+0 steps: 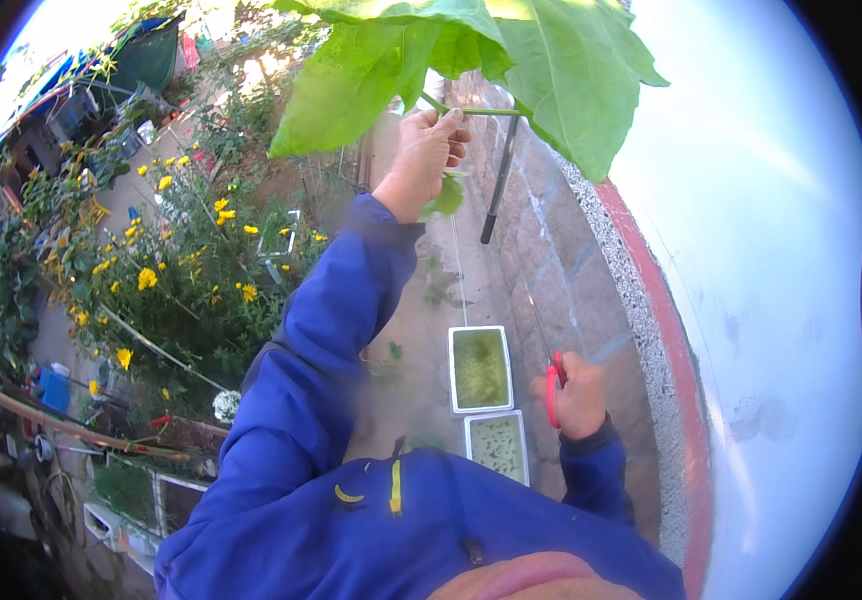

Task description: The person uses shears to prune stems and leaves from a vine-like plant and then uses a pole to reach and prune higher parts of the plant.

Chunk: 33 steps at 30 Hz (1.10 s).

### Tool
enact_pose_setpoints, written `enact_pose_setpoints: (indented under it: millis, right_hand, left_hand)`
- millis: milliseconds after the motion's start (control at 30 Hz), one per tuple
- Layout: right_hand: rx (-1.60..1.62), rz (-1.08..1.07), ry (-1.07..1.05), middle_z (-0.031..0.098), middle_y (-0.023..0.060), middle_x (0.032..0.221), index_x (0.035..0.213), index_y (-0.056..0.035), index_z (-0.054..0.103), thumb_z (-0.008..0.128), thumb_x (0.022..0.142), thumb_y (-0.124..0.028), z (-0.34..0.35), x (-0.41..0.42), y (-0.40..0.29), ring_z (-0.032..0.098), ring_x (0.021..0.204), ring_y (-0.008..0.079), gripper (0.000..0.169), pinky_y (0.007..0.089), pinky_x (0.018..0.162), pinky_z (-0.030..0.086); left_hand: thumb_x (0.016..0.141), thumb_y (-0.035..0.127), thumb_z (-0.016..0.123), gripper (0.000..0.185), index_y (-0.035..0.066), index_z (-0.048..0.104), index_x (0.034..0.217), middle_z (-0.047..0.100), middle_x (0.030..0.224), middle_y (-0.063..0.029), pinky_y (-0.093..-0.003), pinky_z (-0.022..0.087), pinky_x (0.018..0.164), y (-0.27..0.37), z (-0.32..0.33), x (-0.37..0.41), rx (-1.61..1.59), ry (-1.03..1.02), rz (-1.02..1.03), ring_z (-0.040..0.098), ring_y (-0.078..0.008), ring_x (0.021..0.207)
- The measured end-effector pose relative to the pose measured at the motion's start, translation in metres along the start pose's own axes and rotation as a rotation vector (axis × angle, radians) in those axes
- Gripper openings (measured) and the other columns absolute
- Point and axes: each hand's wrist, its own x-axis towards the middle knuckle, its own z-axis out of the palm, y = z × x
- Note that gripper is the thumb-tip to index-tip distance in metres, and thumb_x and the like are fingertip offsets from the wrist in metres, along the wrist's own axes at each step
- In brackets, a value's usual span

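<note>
My left hand [420, 154] reaches up and forward, its thumb and fingers pinching a green plant stem [485, 112]. Large lobed green leaves [570, 71] spread above and beyond that hand. A smaller leaf [447, 196] hangs just below it. Lower down at the right, my right hand [582, 396] grips scissors [555, 386] by their red handles. Their thin metal blades point up and away from me, well apart from the stem. Whether the blades are parted cannot be made out.
Two white-rimmed tubs of greenish water, a far one [480, 371] and a near one [497, 444], stand on the paved path [401, 300]. A dark pole [501, 180] slants near the stone-faced wall base [551, 225]. A white wall [768, 300] rises at right; yellow flowers [147, 279] grow at left.
</note>
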Motion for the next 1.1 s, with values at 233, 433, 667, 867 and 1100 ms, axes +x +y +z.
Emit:
enact_pose_setpoints:
  millis: [233,433,667,867,1100]
  right_hand:
    - [-0.191,-0.129,-0.093,0.058,0.0168,0.069,0.079,0.0,0.057,0.071,0.073,-0.014,-0.032,0.083,-0.046,0.059,0.061,0.0319,0.02,0.0381,0.056,0.045]
    - [-0.264,-0.382,-0.283,0.065,0.0193,0.077,0.078,-0.0007,0.058,0.078,0.073,-0.038,-0.012,0.181,-0.091,0.064,0.071,0.0379,0.042,0.0424,0.062,0.05]
    - [-0.45,-0.401,-0.561,0.062,0.0191,0.074,0.081,-0.0011,0.062,0.077,0.068,-0.054,0.044,0.221,-0.132,0.062,0.07,0.0389,0.057,0.0435,0.066,0.047]
    - [-0.437,-0.483,-0.464,0.062,0.0212,0.07,0.08,-0.0019,0.065,0.075,0.071,-0.041,0.081,0.205,-0.107,0.063,0.07,0.0406,0.041,0.0456,0.064,0.049]
    - [-0.377,-0.457,-0.434,0.06,0.0224,0.066,0.075,-0.0022,0.064,0.073,0.074,-0.029,0.084,0.173,-0.085,0.061,0.066,0.0406,0.029,0.0456,0.06,0.048]
  left_hand:
    - [0.095,0.02,0.062,0.015,0.007,0.065,0.099,0.051,0.068,0.0054,-0.0202,0.025,0.042,-0.018,-0.026,-0.054,-0.278,0.137,0.047,0.033,-0.0009,0.049]
    - [0.087,0.009,0.062,0.009,0.002,0.068,0.086,0.053,0.064,0.0001,-0.0287,0.034,0.05,-0.026,-0.052,-0.086,0.097,0.351,0.35,0.041,-0.0101,0.052]
    - [0.086,0.011,0.061,0.011,0.0,0.059,0.084,0.058,0.069,-0.02,-0.0409,0.045,0.058,-0.026,-0.071,-0.142,0.865,0.453,0.558,0.059,-0.0375,0.064]
    - [0.086,0.012,0.06,0.019,-0.001,0.051,0.076,0.054,0.068,-0.0219,-0.0463,0.042,0.058,-0.038,-0.093,-0.168,0.955,0.462,0.509,0.056,-0.042,0.066]
    - [0.082,0.016,0.059,0.017,0.001,0.053,0.077,0.057,0.072,-0.0225,-0.0522,0.044,0.063,-0.098,-0.132,-0.219,1.039,0.369,0.229,0.057,-0.044,0.074]
